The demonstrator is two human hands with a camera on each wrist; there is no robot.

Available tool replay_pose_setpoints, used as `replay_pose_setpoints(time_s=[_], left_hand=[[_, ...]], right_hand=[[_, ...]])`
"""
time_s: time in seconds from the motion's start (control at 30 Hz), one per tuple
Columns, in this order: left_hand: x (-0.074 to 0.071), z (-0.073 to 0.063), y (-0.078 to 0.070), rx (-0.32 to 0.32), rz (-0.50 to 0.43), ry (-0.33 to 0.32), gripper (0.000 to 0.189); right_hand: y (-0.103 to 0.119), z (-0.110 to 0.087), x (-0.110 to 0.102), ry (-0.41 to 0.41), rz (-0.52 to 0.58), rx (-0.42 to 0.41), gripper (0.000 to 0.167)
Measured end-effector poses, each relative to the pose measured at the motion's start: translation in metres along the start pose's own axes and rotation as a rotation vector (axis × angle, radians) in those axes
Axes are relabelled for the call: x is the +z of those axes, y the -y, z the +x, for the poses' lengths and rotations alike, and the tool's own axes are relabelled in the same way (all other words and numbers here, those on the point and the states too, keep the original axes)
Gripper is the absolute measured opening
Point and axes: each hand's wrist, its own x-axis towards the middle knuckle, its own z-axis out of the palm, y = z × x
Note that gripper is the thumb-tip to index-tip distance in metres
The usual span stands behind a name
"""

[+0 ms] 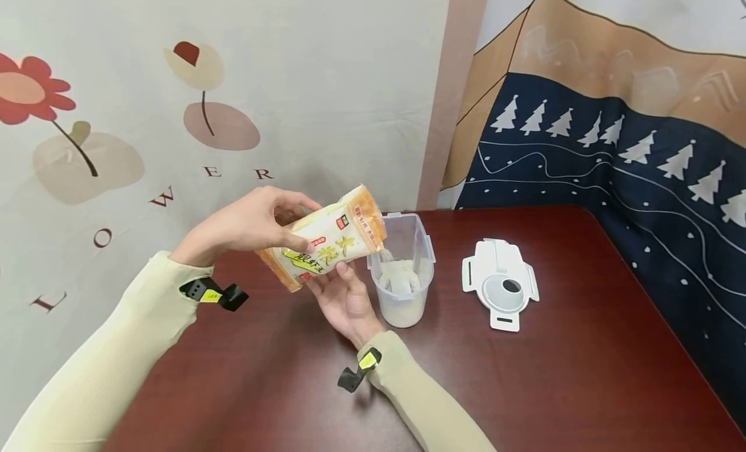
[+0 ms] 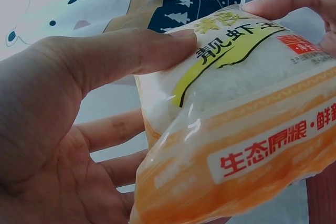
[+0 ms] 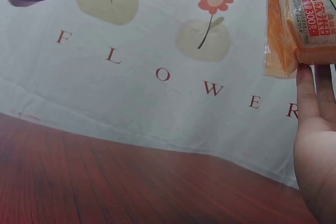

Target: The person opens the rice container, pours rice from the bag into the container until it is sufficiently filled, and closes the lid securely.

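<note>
My left hand (image 1: pixel 259 222) grips a white and orange bag of rice (image 1: pixel 326 241) at its closed end, thumb on the printed front and fingers behind. Below the bag, my right hand (image 1: pixel 348 303) holds its lower side, with the thumb against the front and the fingers underneath. The bag tilts down to the right, its far end over the rim of a clear plastic container (image 1: pixel 403 309). White grains show at that end and lie inside the container. In the left wrist view the bag (image 2: pixel 247 108) still looks plump.
On the dark red table (image 1: pixel 583 374), a white lid (image 1: pixel 502 283) with side clips and a round dark opening lies right of the container. Behind the table hang a pale flower-printed cloth (image 1: pixel 326 83) and a navy cloth with white trees (image 1: pixel 548 160).
</note>
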Motion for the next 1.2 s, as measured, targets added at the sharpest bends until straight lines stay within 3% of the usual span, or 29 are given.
replay_pose_setpoints(time_s=[0.37, 1.2], left_hand=[[0.0, -0.0002, 0.0002, 0.012, -0.013, -0.006, 0.054], [-0.0024, -0.0033, -0.002, -0.016, -0.016, -0.016, 0.052]], right_hand=[[-0.0001, -0.0004, 0.0007, 0.018, 0.011, -0.012, 0.06], [-0.0037, -0.0008, 0.0039, 0.029, 0.028, -0.013, 0.067]])
